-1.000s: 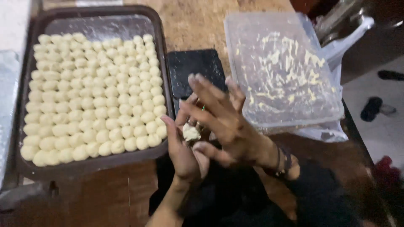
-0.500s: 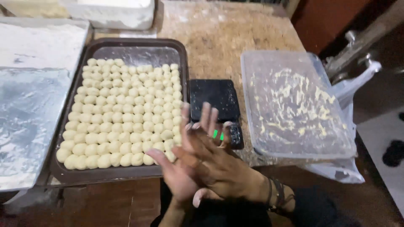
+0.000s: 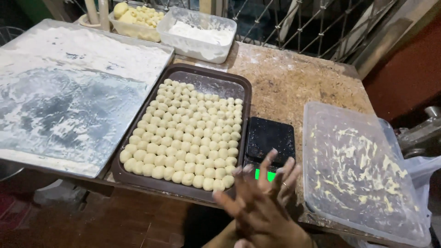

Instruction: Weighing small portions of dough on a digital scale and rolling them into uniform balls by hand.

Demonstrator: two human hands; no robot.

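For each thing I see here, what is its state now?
baking tray: nearly full of dough balls in rows
kitchen scale: switched on, display lit green, platform bare
plastic container: smeared with dough remains
metal sheet: dusted with flour
flour tub: open
hands: pressed together, fingers spread

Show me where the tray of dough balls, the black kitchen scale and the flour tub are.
tray of dough balls [image 3: 138,181]: head view, on its dark front rim.
black kitchen scale [image 3: 270,138]: head view, on the middle of its flat top.
flour tub [image 3: 197,48]: head view, on its clear front wall.
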